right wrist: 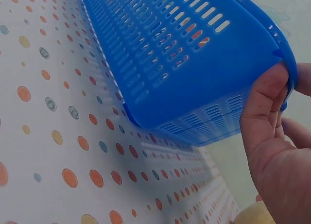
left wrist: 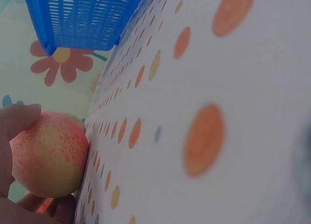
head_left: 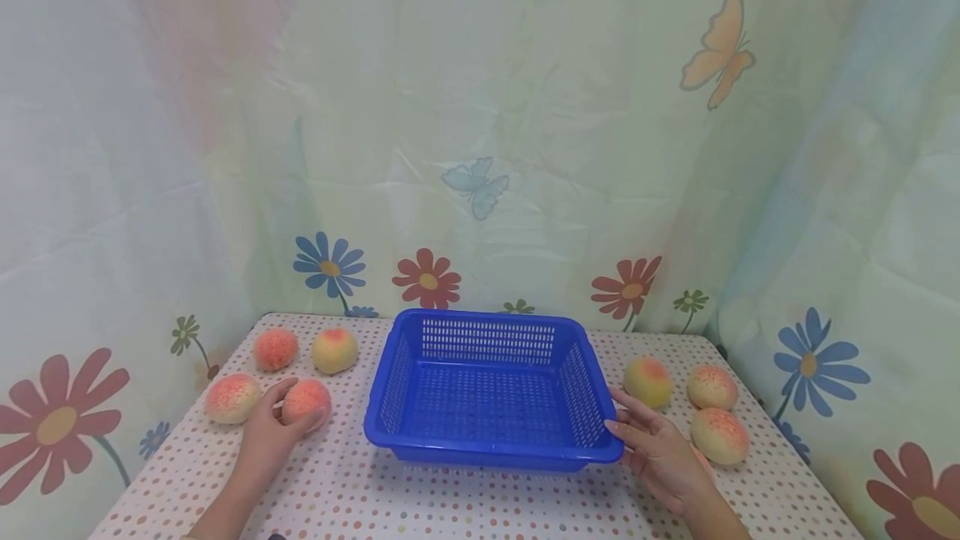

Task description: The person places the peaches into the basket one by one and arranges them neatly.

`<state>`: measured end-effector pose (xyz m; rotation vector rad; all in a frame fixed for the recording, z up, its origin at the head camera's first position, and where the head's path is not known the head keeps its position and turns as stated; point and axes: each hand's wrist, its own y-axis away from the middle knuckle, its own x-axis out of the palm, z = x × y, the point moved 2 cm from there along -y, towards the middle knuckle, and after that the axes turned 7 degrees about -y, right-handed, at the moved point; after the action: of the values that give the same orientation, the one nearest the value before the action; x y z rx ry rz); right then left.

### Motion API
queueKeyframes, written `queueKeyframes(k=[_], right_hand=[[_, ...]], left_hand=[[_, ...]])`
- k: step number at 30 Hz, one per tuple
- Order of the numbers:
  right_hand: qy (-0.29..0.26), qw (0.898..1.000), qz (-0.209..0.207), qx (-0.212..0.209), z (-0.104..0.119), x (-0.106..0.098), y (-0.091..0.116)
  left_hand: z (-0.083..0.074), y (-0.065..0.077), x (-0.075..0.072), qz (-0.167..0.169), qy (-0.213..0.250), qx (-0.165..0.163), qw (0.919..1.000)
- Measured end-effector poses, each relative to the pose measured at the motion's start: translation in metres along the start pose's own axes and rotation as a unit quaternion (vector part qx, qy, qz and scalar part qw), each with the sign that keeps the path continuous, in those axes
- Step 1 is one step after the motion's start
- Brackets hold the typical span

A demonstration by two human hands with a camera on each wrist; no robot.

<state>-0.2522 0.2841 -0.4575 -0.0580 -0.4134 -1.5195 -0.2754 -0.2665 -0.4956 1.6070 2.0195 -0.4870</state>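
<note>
In the head view my left hand (head_left: 267, 430) holds a pink-speckled peach (head_left: 309, 401) on the table, left of the basket. The left wrist view shows thumb and fingers around that peach (left wrist: 51, 153), which sits against the dotted cloth. My right hand (head_left: 662, 458) pinches the rim of a blue plastic basket (head_left: 495, 449) at its front right corner. Seen from the right wrist, the thumb (right wrist: 272, 85) lies on the outer side of the rim and the fingers reach behind it. No fruit shows inside the basket.
Near my left hand lie three more peaches, one (head_left: 232, 398) right beside it. Several peaches sit to the right, among them a yellowish one (head_left: 648, 382); another is partly hidden behind my right hand. A flowered curtain (head_left: 480, 107) surrounds the dotted tablecloth (head_left: 450, 507).
</note>
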Motion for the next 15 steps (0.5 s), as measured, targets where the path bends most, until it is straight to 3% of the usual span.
queueKeyframes(k=[15], right_hand=[[-0.005,1.0,0.002,-0.006,-0.0015,-0.0003,-0.0008]], left_hand=[[-0.0018,0.0019,0.0002,-0.025,0.014,-0.014,0.9995]])
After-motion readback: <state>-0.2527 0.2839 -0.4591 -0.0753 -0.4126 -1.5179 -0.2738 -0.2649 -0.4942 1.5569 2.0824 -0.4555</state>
